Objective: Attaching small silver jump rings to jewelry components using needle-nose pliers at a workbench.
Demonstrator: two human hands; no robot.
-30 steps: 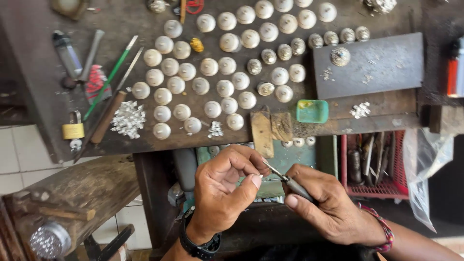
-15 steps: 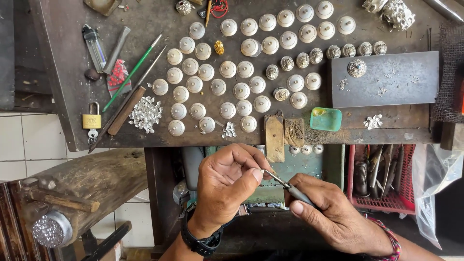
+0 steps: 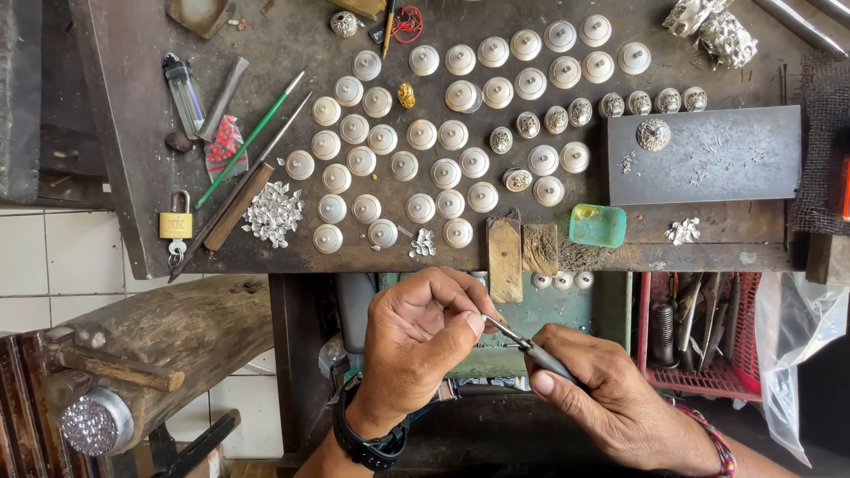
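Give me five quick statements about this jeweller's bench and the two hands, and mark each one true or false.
1. The right hand holds a slim grey-handled tool. True.
2. The tool's tip points toward the pinched fingertips of the left hand. True.
3. The brass padlock lies at the right end of the bench. False: it lies near the left edge, beside the wooden-handled tools.
4. The small green dish sits on top of the dark metal plate. False: it sits on the bench below the plate's left corner.
5. Many round silver domed pieces lie spread over the bench top. True.
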